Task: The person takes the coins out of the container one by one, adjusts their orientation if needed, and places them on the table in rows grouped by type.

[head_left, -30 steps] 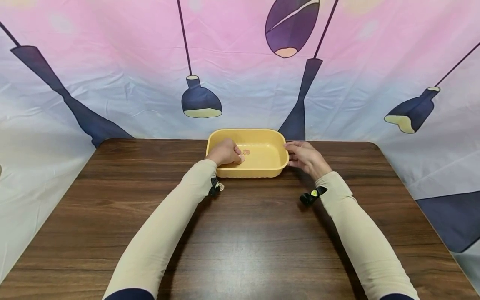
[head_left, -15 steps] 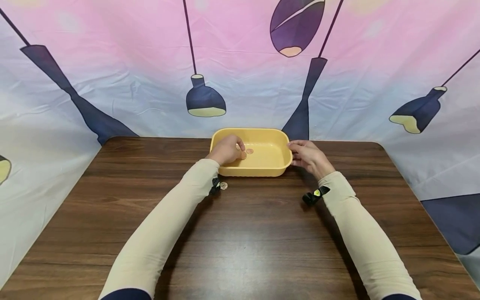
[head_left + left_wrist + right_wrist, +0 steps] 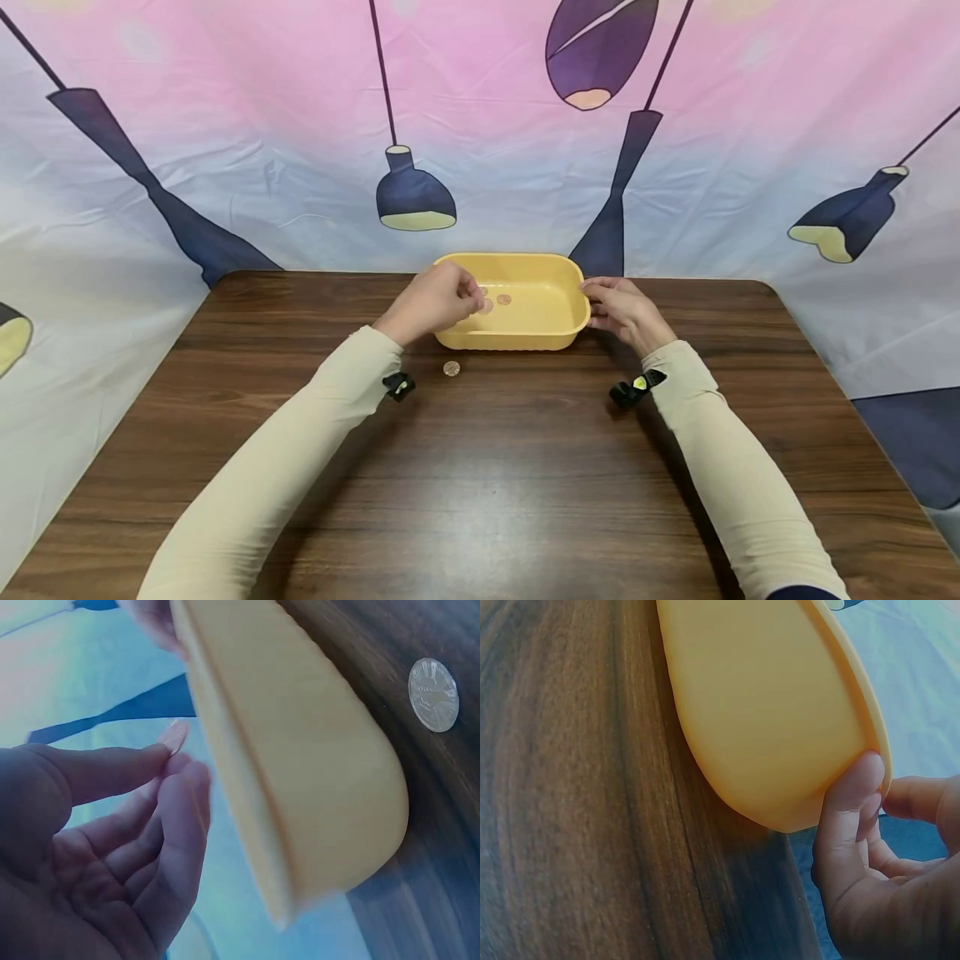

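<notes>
My left hand [image 3: 437,298] is raised over the left end of a yellow plastic tray [image 3: 517,342], pinching a copper-coloured coin [image 3: 175,736] between thumb and fingertips. Inside the tray lie a few coins [image 3: 504,299], partly hidden behind my fingers. One silvery coin [image 3: 451,368] lies flat on the table in front of the tray; it shows up large in the left wrist view. At the tray's right end, my right hand [image 3: 632,315] grips the rim, with the thumb [image 3: 859,784] on one side and fingers on the other.
The brown wood-grain table [image 3: 495,467] ends just behind the tray. A pastel cloth [image 3: 315,192] printed with dark lamps hangs there as a backdrop. Each wrist wears a small black camera [image 3: 630,390].
My left hand has come up and left from inside the tray, holding a coin. The table coin is now fully uncovered. My right hand stays on the tray rim.
</notes>
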The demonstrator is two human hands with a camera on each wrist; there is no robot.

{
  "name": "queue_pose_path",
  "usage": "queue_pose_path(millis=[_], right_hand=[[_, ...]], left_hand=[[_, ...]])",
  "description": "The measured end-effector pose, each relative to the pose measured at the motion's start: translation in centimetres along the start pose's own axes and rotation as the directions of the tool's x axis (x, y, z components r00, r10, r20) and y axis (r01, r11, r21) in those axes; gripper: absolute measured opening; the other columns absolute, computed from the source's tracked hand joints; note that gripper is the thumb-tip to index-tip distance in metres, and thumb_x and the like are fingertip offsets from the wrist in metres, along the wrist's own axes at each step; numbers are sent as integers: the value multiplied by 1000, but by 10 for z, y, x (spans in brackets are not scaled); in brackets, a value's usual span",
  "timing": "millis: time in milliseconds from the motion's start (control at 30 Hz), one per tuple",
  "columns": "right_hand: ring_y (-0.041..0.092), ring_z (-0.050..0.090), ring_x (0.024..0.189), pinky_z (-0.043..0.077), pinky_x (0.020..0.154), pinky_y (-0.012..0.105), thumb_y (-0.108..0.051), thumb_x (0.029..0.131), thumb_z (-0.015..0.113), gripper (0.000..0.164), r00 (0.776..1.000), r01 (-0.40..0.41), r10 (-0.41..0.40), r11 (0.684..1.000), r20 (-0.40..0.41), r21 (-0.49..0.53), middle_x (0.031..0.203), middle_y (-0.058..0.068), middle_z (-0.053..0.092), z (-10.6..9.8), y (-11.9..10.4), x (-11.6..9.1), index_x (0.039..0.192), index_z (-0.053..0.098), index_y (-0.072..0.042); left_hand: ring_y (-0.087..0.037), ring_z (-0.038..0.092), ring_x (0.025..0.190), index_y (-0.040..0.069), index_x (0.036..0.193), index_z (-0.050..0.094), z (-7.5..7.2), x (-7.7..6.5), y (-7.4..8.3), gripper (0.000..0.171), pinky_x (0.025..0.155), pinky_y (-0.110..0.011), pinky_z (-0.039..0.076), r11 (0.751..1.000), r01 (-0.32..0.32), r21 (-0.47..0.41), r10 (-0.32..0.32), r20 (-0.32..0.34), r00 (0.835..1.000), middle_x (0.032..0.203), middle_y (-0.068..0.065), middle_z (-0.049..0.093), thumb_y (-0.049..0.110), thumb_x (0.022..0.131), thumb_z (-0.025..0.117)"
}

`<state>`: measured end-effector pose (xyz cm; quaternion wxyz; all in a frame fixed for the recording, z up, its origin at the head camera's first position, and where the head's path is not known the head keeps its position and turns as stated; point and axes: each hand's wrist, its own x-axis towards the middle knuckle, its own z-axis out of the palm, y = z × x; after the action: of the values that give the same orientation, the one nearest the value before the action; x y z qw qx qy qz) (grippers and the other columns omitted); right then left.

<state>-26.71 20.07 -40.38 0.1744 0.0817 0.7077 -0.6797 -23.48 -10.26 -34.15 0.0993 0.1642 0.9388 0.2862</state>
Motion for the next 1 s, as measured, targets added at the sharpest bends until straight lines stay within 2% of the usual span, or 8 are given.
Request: queue_pose_path(millis=[167, 367, 467, 667, 800, 1000], right_hand=[[8, 65, 73, 57, 62, 19, -19, 111, 54, 39, 1000, 2, -2, 1000, -6, -6, 95, 1, 63, -2, -2, 0, 142, 49, 4], [8, 66, 73, 57, 61, 19, -19, 111, 54, 38, 1000, 5, -5, 1000, -16, -14, 96, 1, 62, -3, -3, 0, 141, 49, 3], [8, 66, 74, 57, 62, 19, -19, 111, 54, 39, 1000, 5, -5, 1000, -13, -13, 97, 1, 62, -3, -3, 0, 142, 49, 4], [8, 66, 74, 57, 63, 19, -18, 111, 54, 38, 1000, 8, -8, 1000, -4, -7, 95, 1, 63, -2, -2, 2, 142, 49, 4], [8, 66, 74, 58, 63, 20, -18, 111, 53, 38, 1000, 0, 0, 1000, 5, 4, 96, 0, 63, -1, -1, 3, 142, 48, 4], [8, 66, 73, 58, 62, 19, -17, 111, 53, 36, 1000, -5, 5, 1000, 9, 7, 94, 0, 64, -1, 2, 4, 140, 49, 4]], left_hand=[[-16, 63, 71, 11, 93, 80, -11, -27, -3, 19, 63, -29, 53, 999, -4, -37, 5, 22, 1000, 86, -2, 75, 11, 101, 62], [-17, 69, 77, 6, 96, 78, -12, -48, -17, 14, 73, -39, 64, 990, 60, -131, -43, 127, 991, 85, -5, 74, 8, 102, 66], [-17, 70, 75, 4, 96, 77, -7, -54, -27, 14, 76, -42, 64, 985, 97, -143, -70, 183, 981, 85, -6, 75, 9, 103, 67], [-14, 69, 73, 2, 95, 76, 6, -60, -49, 20, 71, -34, 63, 978, 147, -149, -102, 277, 955, 82, -5, 73, 9, 106, 61], [-12, 68, 71, 3, 93, 76, 17, -62, -59, 24, 65, -28, 58, 974, 161, -160, -100, 333, 938, 80, -4, 72, 7, 107, 57], [-10, 66, 69, 5, 88, 76, 30, -64, -67, 26, 62, -26, 57, 975, 157, -155, -88, 382, 920, 77, -3, 72, 7, 106, 57]])
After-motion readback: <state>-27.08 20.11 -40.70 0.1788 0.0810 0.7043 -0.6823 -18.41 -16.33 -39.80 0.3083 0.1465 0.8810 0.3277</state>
